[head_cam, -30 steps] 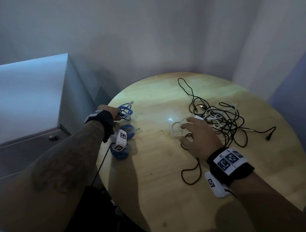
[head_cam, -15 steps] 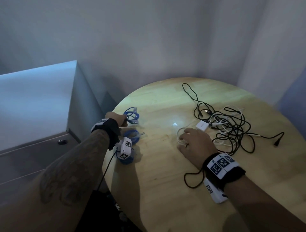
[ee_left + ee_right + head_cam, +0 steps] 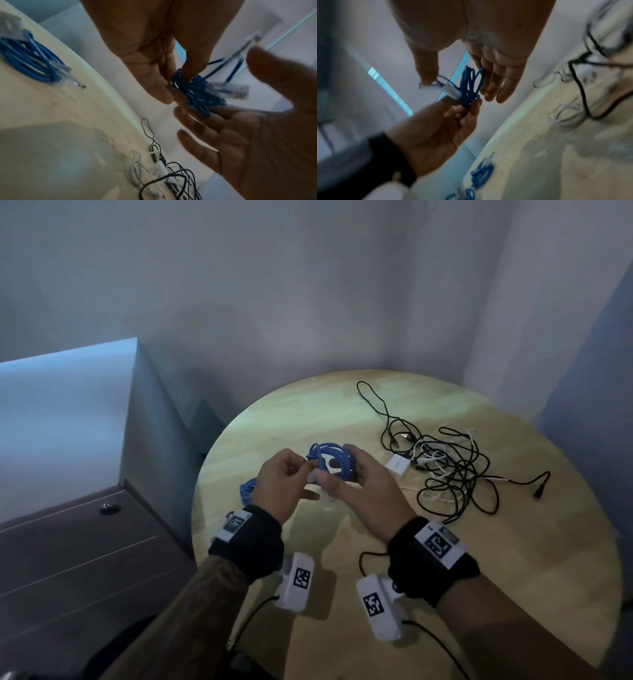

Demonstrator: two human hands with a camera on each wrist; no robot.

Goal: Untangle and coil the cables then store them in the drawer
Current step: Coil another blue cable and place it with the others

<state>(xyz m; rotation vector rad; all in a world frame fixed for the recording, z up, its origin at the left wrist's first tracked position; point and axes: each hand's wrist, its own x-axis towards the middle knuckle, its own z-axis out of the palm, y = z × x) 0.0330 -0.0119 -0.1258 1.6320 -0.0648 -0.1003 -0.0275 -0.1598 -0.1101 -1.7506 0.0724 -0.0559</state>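
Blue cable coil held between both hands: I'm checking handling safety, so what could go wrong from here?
The blue coil is untied and only pinched between the left hand and right hand, so its loops may spring apart. Its loose plug end could snag. The drawer is shut, needing a free hand.
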